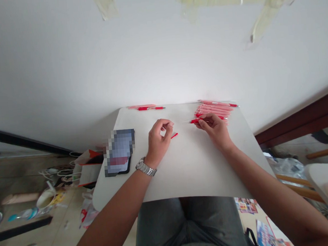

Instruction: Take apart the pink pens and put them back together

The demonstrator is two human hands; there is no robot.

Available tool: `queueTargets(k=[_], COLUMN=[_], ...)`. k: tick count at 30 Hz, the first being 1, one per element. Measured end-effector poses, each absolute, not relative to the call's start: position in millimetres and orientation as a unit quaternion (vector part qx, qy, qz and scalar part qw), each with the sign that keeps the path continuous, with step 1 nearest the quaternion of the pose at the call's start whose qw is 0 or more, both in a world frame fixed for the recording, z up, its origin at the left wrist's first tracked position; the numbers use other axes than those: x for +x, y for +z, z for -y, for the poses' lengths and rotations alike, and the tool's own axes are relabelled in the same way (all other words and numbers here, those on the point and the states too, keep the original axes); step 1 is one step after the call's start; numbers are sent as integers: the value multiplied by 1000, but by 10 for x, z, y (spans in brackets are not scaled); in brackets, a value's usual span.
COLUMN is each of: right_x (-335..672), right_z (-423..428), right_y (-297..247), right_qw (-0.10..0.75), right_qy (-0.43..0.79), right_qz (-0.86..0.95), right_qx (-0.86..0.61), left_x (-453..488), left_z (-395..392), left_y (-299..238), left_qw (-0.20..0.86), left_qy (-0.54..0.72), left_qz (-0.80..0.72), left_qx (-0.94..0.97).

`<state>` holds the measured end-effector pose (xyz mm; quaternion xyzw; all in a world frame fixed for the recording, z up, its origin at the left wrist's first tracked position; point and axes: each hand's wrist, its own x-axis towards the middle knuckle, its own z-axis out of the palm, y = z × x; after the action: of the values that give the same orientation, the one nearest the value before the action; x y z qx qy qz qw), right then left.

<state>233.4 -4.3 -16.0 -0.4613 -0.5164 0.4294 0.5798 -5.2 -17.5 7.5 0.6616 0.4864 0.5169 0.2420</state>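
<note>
Currently | black-edged rectangular phone (120, 149), white worktop's (190, 170) left edge, apparently set aside | slim pink-and-red pens (143, 108), far-left corner | left hand (159, 138): thumb and forefinger curled together, contents untellable | short red stick (174, 135) beside it | right hand (214, 130) pinching slender red plastic pen (193, 121), tip leftward, probably for access | pink-red pen pile (212, 109), far-right corner | open room toward near edge

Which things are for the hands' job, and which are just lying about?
Likely job things:
slim red pen piece in the right hand
short red plastic stick near the left hand
piled pink plastic pens

Likely just lying about:
black rectangular phone
clear, blue-capped plastic bottle
</note>
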Motion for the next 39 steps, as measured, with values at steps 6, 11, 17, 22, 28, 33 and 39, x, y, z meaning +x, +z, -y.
queueTargets(k=[6, 11, 17, 22, 28, 33, 39], right_x=[2333, 2314, 2333, 2325, 2356, 2468, 2752], right_z=[64, 91, 58, 46, 47, 15, -20], right_y=[-191, -158, -189, -202, -198, -164, 19], right_qw=[509, 431, 382, 377, 441, 468, 389], right_qy=[305, 229, 191, 197, 231, 268, 254], right_qz=[647, 744, 789, 787, 729, 685, 715], right_qx=[-479, -457, -441, -446, -469, -491, -522], left_x=[-54, -57, -66, -66, -66, -68, -71], left_z=[175, 168, 149, 147, 155, 156, 150], left_y=[73, 58, 35, 43, 61, 62, 65], left_qw=[246, 239, 239, 235, 233, 234, 236], left_qy=[516, 518, 517, 522, 522, 523, 525], left_qz=[-483, -482, -481, -477, -483, -482, -491], left_qx=[663, 665, 667, 667, 663, 663, 654])
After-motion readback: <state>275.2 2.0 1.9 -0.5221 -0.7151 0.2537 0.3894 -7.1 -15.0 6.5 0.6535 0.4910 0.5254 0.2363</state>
